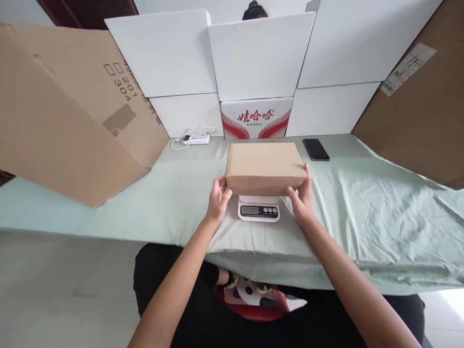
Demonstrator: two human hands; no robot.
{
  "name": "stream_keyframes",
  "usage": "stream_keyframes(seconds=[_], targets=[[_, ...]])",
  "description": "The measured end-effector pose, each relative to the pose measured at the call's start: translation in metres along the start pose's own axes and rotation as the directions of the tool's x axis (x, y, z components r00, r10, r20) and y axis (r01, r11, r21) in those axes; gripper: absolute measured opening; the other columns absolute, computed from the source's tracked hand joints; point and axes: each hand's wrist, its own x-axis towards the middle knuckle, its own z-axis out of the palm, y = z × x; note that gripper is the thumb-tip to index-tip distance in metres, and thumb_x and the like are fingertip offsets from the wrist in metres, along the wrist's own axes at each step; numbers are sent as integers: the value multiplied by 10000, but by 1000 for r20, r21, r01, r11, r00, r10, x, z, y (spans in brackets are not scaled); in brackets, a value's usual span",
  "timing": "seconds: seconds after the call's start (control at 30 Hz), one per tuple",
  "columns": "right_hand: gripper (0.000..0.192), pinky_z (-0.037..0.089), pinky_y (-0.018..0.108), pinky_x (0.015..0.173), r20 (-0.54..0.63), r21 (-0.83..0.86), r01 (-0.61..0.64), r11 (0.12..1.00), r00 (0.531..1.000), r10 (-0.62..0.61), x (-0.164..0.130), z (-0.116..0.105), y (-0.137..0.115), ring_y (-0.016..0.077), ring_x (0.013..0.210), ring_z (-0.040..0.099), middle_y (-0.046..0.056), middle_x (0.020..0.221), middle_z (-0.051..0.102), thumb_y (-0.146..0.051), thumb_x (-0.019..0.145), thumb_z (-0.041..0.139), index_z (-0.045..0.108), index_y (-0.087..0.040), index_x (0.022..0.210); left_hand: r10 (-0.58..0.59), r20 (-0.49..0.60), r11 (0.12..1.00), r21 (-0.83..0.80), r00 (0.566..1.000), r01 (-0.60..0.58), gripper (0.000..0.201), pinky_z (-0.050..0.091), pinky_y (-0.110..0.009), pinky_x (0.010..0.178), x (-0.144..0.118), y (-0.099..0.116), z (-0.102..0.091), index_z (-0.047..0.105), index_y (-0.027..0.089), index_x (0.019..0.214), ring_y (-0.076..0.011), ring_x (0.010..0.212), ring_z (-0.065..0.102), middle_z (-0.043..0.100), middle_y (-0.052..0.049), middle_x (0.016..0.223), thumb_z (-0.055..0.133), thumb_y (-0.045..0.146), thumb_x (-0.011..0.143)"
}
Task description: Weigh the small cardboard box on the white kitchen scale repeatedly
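A closed brown cardboard box (265,160) is over a white digital kitchen scale (258,215), hiding its weighing plate. Whether the box rests on the plate or is held just above it, I cannot tell. At the box's left front corner, my left hand (218,199) grips it, fingers along the side and thumb near the front. My right hand (302,195) holds the right front corner, with its thumb on the front face and fingers along the side. The scale's small display and several round buttons face me; no reading can be made out on it.
A pale green cloth covers the table (174,193). A black phone (315,149) lies behind the box to the right, a white power strip with cable (196,139) to the left. White boxes (261,58) wall the back; large cardboard sheets (72,106) flank the sides. A person's head shows behind.
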Motion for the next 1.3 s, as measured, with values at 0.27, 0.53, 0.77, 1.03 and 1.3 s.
stream_keyframes(seconds=[0.27,0.53,0.77,1.03,1.3], targets=[[994,269,649,1453,-11,16,2,1000,1000,-2,-2,6,7,385,1697,388,114,1803,407,-755,968,647,249,-371,1795,31,-20,999,7,999,-31,644,507,-531,1280,3,-12,0,556,248,1425,-357,1515,652,710,-193,1547,719,640,940],[968,204,700,1440,-39,45,14,999,999,-12,2,8,17,405,1580,486,162,1738,502,-795,932,670,417,-304,1728,71,-46,997,5,996,-71,668,511,-581,1278,6,-28,-1,584,247,1446,-379,1505,662,721,-182,1538,745,638,929],[957,287,700,1424,-46,44,20,999,999,-18,3,8,15,408,1584,506,166,1738,504,-801,926,678,437,-304,1708,115,-56,993,-2,992,-115,679,511,-582,1309,9,-37,0,552,269,1488,-373,1559,626,664,-180,1619,736,641,951],[815,320,707,1415,-20,38,34,999,999,-34,2,8,16,389,1602,504,128,1640,610,-788,937,691,533,-351,1606,71,-7,997,1,997,-71,743,482,-613,1336,9,-39,0,502,256,1543,-385,1595,590,623,-196,1669,720,646,950],[803,402,704,1369,-22,63,-7,998,1000,9,0,6,13,392,1580,543,126,1590,662,-772,931,701,549,-347,1595,70,96,990,115,993,-81,838,489,-608,1304,6,-33,-1,419,252,1634,-403,1587,577,601,-197,1685,686,665,955]])
